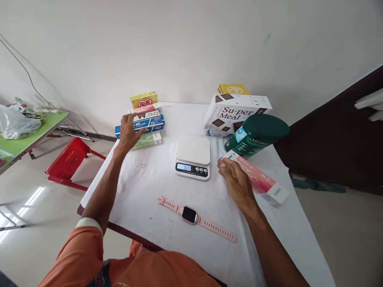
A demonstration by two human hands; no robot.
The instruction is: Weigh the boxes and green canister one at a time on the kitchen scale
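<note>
My left hand (130, 131) reaches to a stack of toothpaste boxes (149, 123) at the table's far left, fingers curled over the blue box. My right hand (236, 181) rests on the white tablecloth (149, 187), gripping the near end of a long pink box (260, 179). A white kitchen scale (193, 157) with a lit display stands between my hands, its platform bare. A pink smartwatch (194, 217) lies flat in front of me.
A dark green canister (257, 135) stands tilted-looking at the right, behind it a white "Su-per Meal" box (236, 111) and a yellow box (233, 88). A red stool (70, 157) and a green table (26, 139) are at the left.
</note>
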